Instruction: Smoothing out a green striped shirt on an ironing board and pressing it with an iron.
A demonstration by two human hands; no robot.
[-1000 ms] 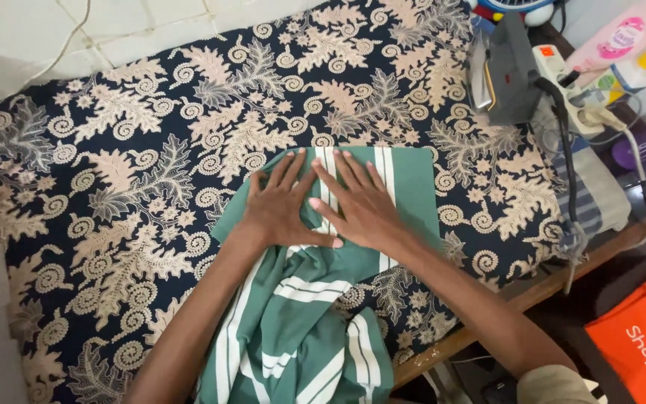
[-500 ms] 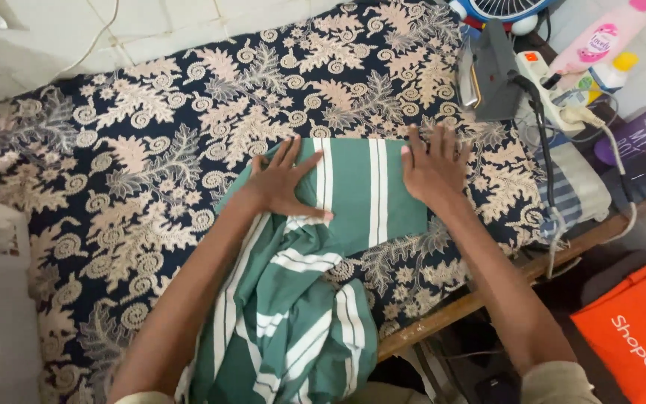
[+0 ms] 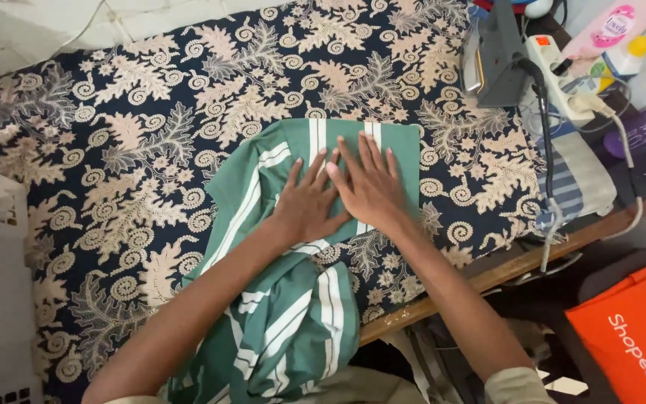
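On the patterned worktop (image 3: 151, 150), the green white-striped cloth (image 3: 353, 150) lies flat at its far end and hangs off the near edge. The left hand (image 3: 309, 203) and right hand (image 3: 371, 183), apart half a second ago, now press side by side, fingers spread flat, clamping nothing: a smoothing stroke. An orange bag (image 3: 629, 329) sits lower right, a pink bottle (image 3: 611, 30) upper right.

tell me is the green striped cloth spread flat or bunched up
Partly both: the green striped cloth lies flat under both hands at the top, but bunches in folds toward the table edge.
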